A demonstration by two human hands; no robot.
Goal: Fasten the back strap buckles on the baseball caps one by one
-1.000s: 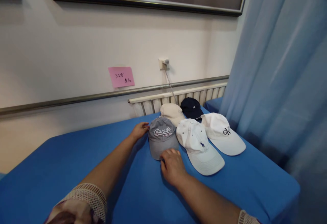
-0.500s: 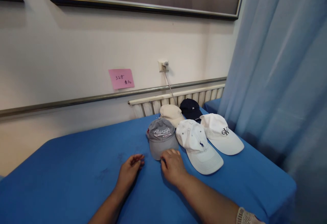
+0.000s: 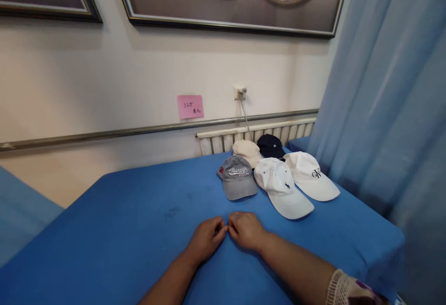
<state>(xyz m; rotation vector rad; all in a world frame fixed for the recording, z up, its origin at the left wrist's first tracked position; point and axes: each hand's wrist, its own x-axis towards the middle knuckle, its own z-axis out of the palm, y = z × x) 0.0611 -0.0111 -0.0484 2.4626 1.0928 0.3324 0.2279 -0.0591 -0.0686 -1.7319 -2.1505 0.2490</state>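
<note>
My left hand point(image 3: 208, 236) rests on the blue-covered table with its fingers curled closed and nothing visible in them. Right beside it, my right hand point(image 3: 246, 230) is a loose fist, the two meeting at the fingertips. Just beyond them sits a grey baseball cap point(image 3: 239, 184) with "Always" on its front, apart from both hands. To its right lie a white cap point(image 3: 284, 189) with a small dark emblem and another white cap point(image 3: 311, 175) with dark lettering. Behind these are a cream cap point(image 3: 246, 152) and a navy cap point(image 3: 271, 146).
A blue cloth point(image 3: 139, 212) covers the table. Along the wall run a metal pipe point(image 3: 146, 131) and a radiator point(image 3: 223, 143). A pink note point(image 3: 190, 107) and a socket with a plug point(image 3: 239, 93) are above. Blue curtain point(image 3: 383, 100) hangs at the right.
My right hand has come away from the grey cap's brim, back toward me. My left hand has moved right and closed, meeting it. The view has swung somewhat left.
</note>
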